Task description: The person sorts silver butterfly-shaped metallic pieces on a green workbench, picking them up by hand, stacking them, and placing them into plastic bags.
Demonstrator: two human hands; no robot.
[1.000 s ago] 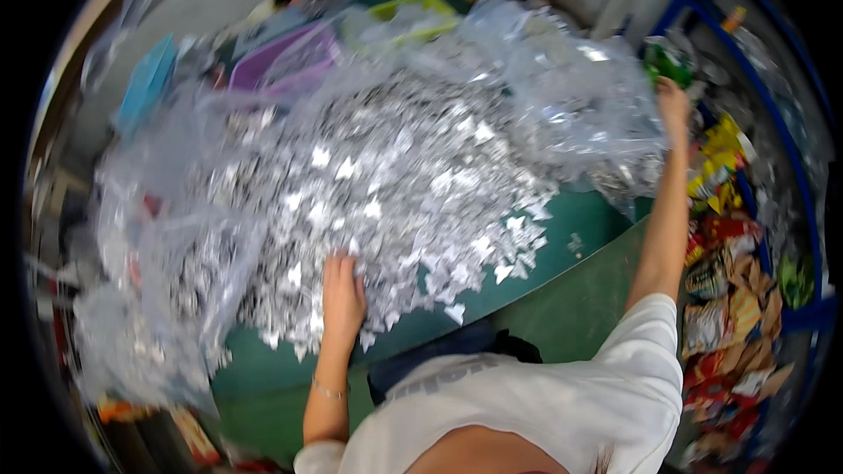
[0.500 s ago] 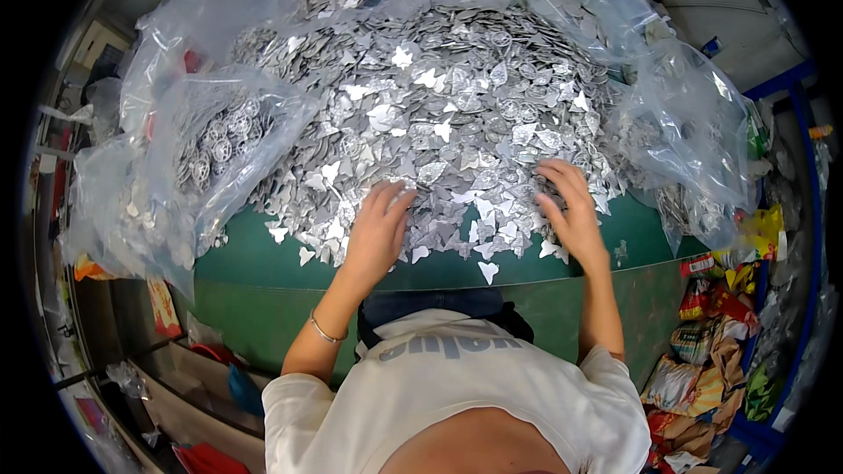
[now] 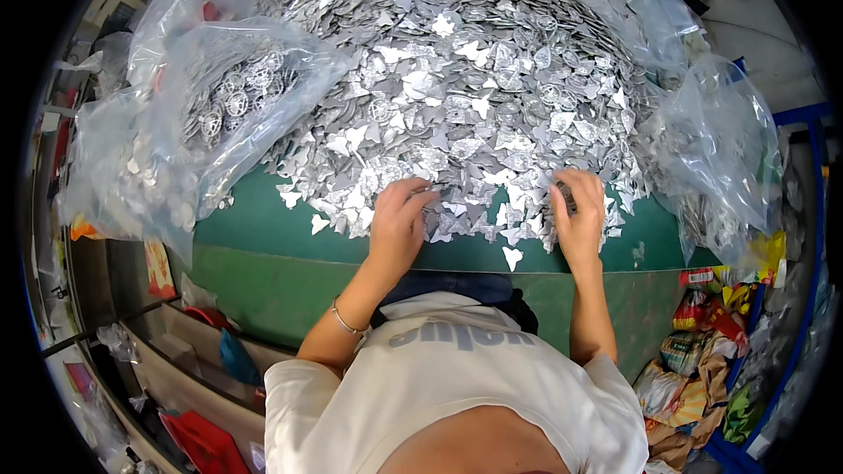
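A broad heap of small flat silver metal pieces (image 3: 474,105), many of them leaf- or butterfly-shaped, covers the green table (image 3: 290,241). At the heap's near edge, left of centre, my left hand (image 3: 397,221) rests with bent fingers, thumb and fingers apart, its tips against the pieces. My right hand (image 3: 581,215) lies at the near edge on the right. Its thumb stands away from the curved fingers, and grey pieces show in the gap. Neither hand visibly grips a piece; the undersides of the fingers are hidden.
Clear plastic bags holding round openwork metal pieces (image 3: 237,104) sit left of the heap. Another clear bag (image 3: 716,132) stands on the right. One loose piece (image 3: 512,257) lies near the table's front edge. Colourful packets (image 3: 694,342) are piled low on the right.
The view has shifted slightly. My left hand's thumb and fingers still sit at the heap's edge; my right hand has drawn nearer the front edge, its fingers more curled.
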